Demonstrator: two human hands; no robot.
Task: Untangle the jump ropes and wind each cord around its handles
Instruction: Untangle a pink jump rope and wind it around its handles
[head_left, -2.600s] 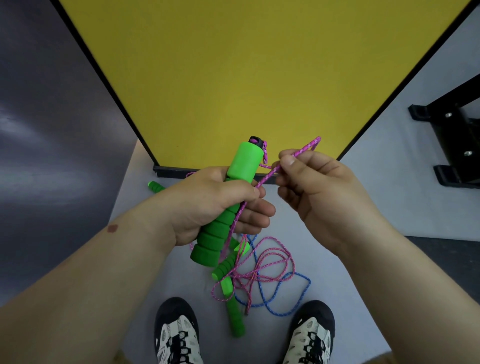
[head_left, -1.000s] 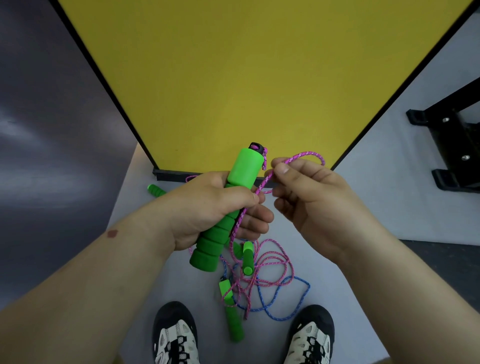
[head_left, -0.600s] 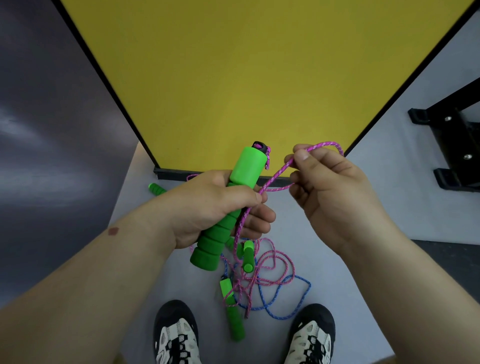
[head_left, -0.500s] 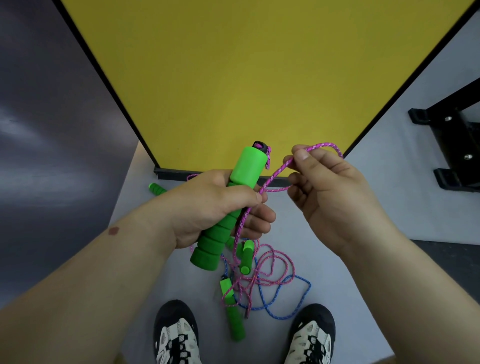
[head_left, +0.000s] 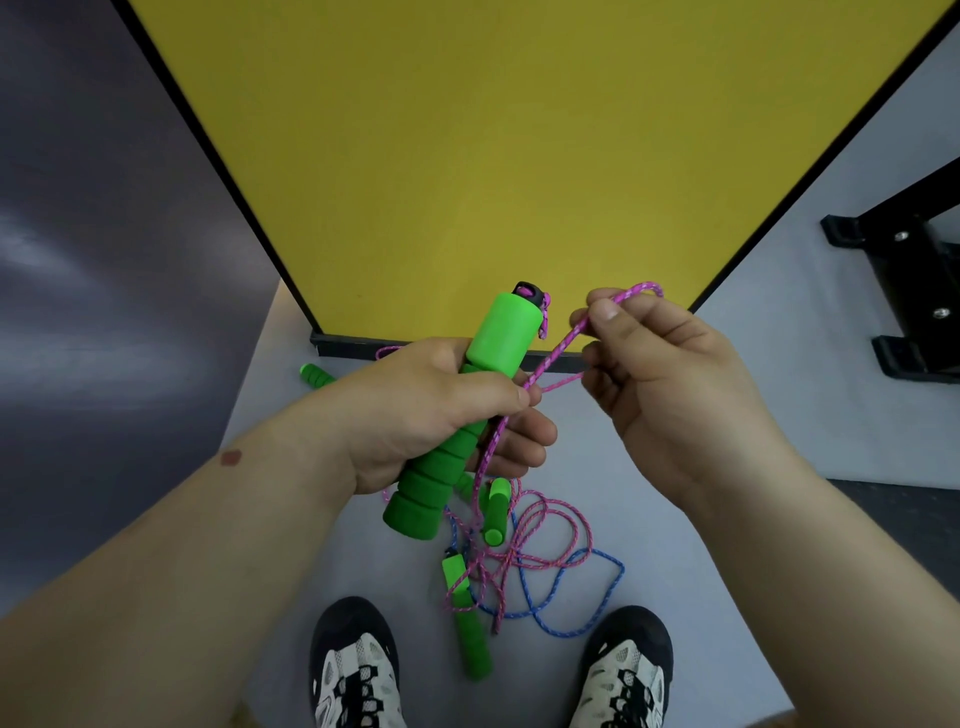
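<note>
Two hands were at work: my left hand (head_left: 441, 410) was wrapped around the ribbed green foam handle (head_left: 467, 410), which tilted up and to the right with its black cap (head_left: 530, 291) on top, and my thumb pressed the pink cord (head_left: 558, 353) against the foam. My right hand (head_left: 670, 395), just beside it, pinched a loop of that same pink cord between thumb and forefinger, the loop poking out above my knuckles. From the pinch the cord ran down to my left thumb and on along the handle toward the floor (head_left: 701, 571).

Below my hands, on the grey floor, pink cord lay tangled with a blue cord (head_left: 587, 571). Two more green handles sat in that tangle, a short one (head_left: 496, 512) and a longer one (head_left: 470, 623) between my shoes (head_left: 353, 670). Another green handle (head_left: 314, 375) lay near the base of the yellow panel (head_left: 493, 156), on its left corner.
</note>
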